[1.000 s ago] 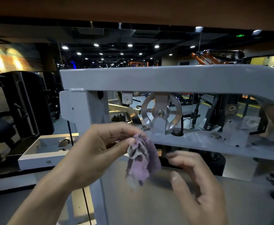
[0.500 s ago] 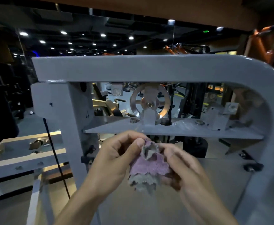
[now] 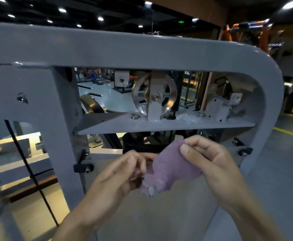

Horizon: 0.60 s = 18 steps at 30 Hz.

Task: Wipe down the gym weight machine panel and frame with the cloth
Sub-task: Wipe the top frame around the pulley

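Where the grey painted steel machine frame (image 3: 142, 47) bends down at two o'clock, its rounded corner and flat grey inner shelf (image 3: 159, 126) bound a slot around the shiny spoked metal pulley (image 3: 154, 96); open room lies beneath the shelf. A crumpled mauve terry cloth (image 3: 170, 169) with a pale frayed corner hangs between both hands, off the frame. At seven o'clock of it the left hand (image 3: 119, 173) pinches its lower edge; at three o'clock the right hand (image 3: 210, 164) grips its top, thumb over.
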Motion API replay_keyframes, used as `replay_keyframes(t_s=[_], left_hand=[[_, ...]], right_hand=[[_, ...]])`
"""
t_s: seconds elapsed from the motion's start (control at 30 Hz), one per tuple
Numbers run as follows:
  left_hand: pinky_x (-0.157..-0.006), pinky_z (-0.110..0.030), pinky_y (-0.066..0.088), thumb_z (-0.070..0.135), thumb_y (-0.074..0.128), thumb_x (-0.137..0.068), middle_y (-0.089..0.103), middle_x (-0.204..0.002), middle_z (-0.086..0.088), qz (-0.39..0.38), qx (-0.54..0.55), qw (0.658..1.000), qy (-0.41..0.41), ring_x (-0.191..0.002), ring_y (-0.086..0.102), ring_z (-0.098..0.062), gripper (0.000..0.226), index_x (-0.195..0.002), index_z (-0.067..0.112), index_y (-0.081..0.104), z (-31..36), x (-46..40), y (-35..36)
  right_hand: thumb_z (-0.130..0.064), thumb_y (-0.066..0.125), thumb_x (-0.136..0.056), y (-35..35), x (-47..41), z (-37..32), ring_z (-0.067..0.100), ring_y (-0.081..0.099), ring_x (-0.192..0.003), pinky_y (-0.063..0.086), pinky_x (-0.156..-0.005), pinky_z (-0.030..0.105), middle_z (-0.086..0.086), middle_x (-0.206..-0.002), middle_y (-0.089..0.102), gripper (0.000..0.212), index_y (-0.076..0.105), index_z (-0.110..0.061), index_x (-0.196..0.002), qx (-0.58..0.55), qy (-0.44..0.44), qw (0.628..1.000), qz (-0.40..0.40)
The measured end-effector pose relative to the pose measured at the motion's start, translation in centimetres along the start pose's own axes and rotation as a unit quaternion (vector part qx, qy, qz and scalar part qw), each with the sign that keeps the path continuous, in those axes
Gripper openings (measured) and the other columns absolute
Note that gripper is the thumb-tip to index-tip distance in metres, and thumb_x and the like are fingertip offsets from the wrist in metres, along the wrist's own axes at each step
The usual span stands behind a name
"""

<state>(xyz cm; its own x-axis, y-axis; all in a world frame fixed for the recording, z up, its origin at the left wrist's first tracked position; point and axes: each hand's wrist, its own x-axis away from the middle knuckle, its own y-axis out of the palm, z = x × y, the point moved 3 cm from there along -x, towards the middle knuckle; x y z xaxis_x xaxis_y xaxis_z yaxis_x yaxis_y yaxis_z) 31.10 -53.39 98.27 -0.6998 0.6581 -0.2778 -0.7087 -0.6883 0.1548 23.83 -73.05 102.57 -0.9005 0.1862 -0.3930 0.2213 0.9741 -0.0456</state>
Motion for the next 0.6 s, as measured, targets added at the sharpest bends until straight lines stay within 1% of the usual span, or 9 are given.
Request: replay_keyframes(t_s=[0.03,0.1,0.13,0.2,0.27,0.33,0.43,0.53,0.6], left_hand=[[-0.086,-0.04,0.05,0.046,0.054,-0.099,0.067,-0.122,-0.008,0.005,-0.013,1.0,-0.004,-0.105,0.061,-0.029,0.035,-0.096,0.012,0.061,-0.3,0.1,-0.3],[-0.091,-0.041,0.054,0.039,0.065,-0.093,0.067,-0.12,-0.002,0.01,-0.041,0.999,-0.022,-0.109,0.064,-0.027,0.026,-0.114,0.023,0.067,-0.6,0.1,-0.7],[-0.093,-0.039,0.055,0.036,0.066,-0.091,0.068,-0.12,-0.001,0.001,-0.049,0.998,-0.03,-0.111,0.066,-0.024,0.028,-0.118,0.029,0.068,-0.7,0.0,-0.7],[-0.088,-0.03,0.057,0.031,0.068,-0.089,0.071,-0.114,-0.007,-0.021,-0.075,0.997,-0.026,-0.106,0.069,-0.023,0.031,-0.12,0.03,0.07,-0.7,-0.2,-0.7],[-0.078,-0.022,0.053,0.027,0.069,-0.09,0.074,-0.103,-0.01,-0.038,-0.097,0.995,-0.008,-0.091,0.07,-0.018,0.029,-0.12,0.023,0.07,-0.6,-0.4,-0.5],[-0.074,-0.019,0.05,0.022,0.071,-0.091,0.073,-0.095,-0.009,-0.029,-0.098,0.995,0.014,-0.084,0.067,-0.012,0.028,-0.119,0.019,0.068,-0.6,-0.3,-0.6],[-0.07,-0.019,0.05,0.011,0.076,-0.09,0.069,-0.091,-0.007,0.001,-0.089,0.995,0.048,-0.078,0.061,-0.008,0.028,-0.112,0.014,0.06,-0.5,0.1,-0.8],[-0.068,-0.018,0.048,0.01,0.077,-0.087,0.065,-0.087,0.004,-0.006,-0.103,0.993,0.06,-0.076,0.056,-0.007,0.018,-0.099,0.017,0.065,-0.6,0.5,-0.6],[-0.073,-0.018,0.049,0.013,0.081,-0.085,0.069,-0.094,-0.003,-0.01,-0.096,0.994,0.048,-0.081,0.06,-0.008,0.02,-0.1,0.019,0.069,-0.9,0.6,-0.5]], right_hand=[[-0.022,0.066,-0.093,0.2,-0.1,-0.2,0.016,0.068,-0.079,0.053,-0.068,0.022,0.009,-0.086,0.073,0.012,0.075,-0.015,-0.09,0.018,-0.011,1.0,-0.006],[-0.022,0.063,-0.098,0.7,-0.2,-0.4,0.018,0.07,-0.087,0.056,-0.074,0.027,0.005,-0.092,0.074,0.012,0.074,-0.019,-0.096,0.075,-0.036,0.996,-0.016],[-0.024,0.061,-0.1,1.1,-0.2,-0.5,0.019,0.07,-0.091,0.057,-0.078,0.03,0.004,-0.095,0.073,0.012,0.073,-0.021,-0.099,0.114,-0.051,0.992,-0.017],[-0.024,0.057,-0.103,1.7,-0.1,-0.4,0.019,0.07,-0.094,0.056,-0.081,0.033,0.0,-0.098,0.072,0.014,0.071,-0.025,-0.102,0.173,-0.07,0.982,-0.014],[-0.023,0.056,-0.101,2.2,0.1,-0.5,0.014,0.069,-0.092,0.054,-0.078,0.025,-0.009,-0.097,0.071,0.014,0.069,-0.026,-0.102,0.208,-0.079,0.975,-0.009],[-0.02,0.057,-0.099,2.7,0.3,-0.7,0.012,0.068,-0.091,0.052,-0.077,0.02,-0.014,-0.095,0.069,0.014,0.068,-0.028,-0.102,0.246,-0.092,0.965,0.001],[-0.014,0.06,-0.1,2.7,0.7,-0.8,0.013,0.067,-0.092,0.052,-0.076,0.019,-0.014,-0.094,0.068,0.017,0.068,-0.029,-0.101,0.275,-0.092,0.957,0.029],[-0.008,0.06,-0.1,2.2,1.3,-0.8,0.016,0.066,-0.09,0.054,-0.074,0.024,-0.008,-0.095,0.066,0.024,0.067,-0.03,-0.109,0.271,-0.082,0.958,0.047],[-0.009,0.057,-0.102,2.1,1.9,-1.0,0.014,0.065,-0.076,0.054,-0.061,0.03,-0.005,-0.093,0.061,0.032,0.065,-0.032,-0.122,0.26,-0.068,0.963,0.031]])
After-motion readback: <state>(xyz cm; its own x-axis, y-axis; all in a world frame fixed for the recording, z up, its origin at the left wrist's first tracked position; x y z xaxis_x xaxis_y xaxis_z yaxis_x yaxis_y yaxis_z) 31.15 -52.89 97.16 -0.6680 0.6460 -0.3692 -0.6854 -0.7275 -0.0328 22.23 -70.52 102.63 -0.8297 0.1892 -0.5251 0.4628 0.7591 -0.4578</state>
